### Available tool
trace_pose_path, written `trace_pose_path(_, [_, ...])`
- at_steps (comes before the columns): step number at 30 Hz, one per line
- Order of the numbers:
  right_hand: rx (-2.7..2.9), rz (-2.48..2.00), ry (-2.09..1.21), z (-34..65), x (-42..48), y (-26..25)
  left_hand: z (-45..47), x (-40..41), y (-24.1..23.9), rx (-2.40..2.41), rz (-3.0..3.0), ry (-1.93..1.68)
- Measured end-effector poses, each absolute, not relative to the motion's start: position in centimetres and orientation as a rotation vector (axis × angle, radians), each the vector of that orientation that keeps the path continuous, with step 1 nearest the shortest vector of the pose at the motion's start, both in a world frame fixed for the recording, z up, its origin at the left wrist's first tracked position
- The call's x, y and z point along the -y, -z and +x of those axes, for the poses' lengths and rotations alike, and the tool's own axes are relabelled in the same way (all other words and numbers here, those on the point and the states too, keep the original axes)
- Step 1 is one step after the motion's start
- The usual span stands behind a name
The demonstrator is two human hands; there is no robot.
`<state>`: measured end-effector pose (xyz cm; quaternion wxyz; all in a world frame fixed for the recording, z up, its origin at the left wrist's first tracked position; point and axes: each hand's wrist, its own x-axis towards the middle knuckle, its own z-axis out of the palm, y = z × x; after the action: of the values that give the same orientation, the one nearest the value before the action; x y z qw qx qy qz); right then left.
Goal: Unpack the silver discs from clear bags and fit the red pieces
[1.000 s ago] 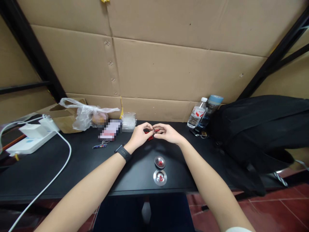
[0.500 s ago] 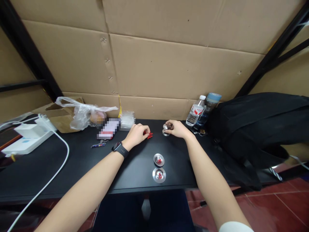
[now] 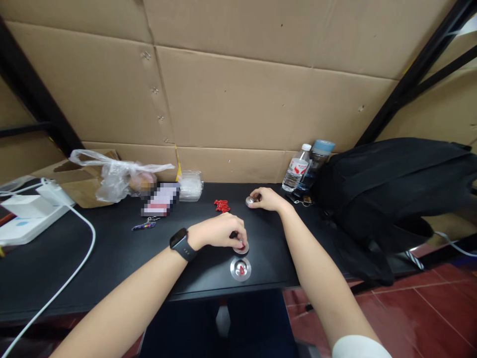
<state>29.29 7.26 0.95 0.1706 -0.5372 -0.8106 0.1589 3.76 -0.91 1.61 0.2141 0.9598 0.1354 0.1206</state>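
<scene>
My left hand (image 3: 220,231), with a black watch on the wrist, is curled over a small round metal dish (image 3: 242,247) on the black table (image 3: 112,258), fingertips pinched at its rim. A second metal dish (image 3: 240,268) with a red piece in it lies just in front. A small heap of red pieces (image 3: 221,205) lies further back. My right hand (image 3: 265,198) rests at the back with its fingers closed on a small round metal piece (image 3: 249,201).
A black bag (image 3: 387,194) fills the right side. Two bottles (image 3: 303,167) stand against the cardboard wall. At the left are a plastic bag (image 3: 119,176), a brown carton, a white power strip with cable (image 3: 26,214) and a keyring (image 3: 143,226).
My left hand left the red pieces at the back and came forward onto the nearer metal dish. My right hand stayed on the round metal piece. The camera swung slightly right.
</scene>
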Motion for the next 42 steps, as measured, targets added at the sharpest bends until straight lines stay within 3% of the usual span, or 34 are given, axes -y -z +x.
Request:
trace_pose_path(7, [2.306, -1.412, -0.358, 28.3, -6.2, -2.2, 3.3, 0.3, -1.5, -0.633, 2.622, -0.524])
trace_pose_path(13, [2.286, -1.023, -1.14, 26.1, -4.6, -3.0, 2.3, -1.4, -1.3, -0.966, 2.401, -0.944])
trace_pose_path(17, [2.065, -0.901, -1.299, 23.9, -4.1, -2.2, 2.2, -2.0, -1.0, -1.132, 2.186, -1.195])
trace_pose_path(27, [1.898, -0.782, -1.257, 22.1, -3.2, -2.2, 2.3, -3.4, 0.0, -0.989, 1.732, -1.311])
trace_pose_path(32, [1.95, -0.815, -1.21, 22.7, -3.5, -2.4, 2.1, -3.5, -0.3, -0.987, 1.792, -1.23])
trace_pose_path(42, [2.167, -1.296, -0.323, 27.4, -5.5, -3.3, -0.5, -5.1, 0.3, -1.231, 2.456, -0.954])
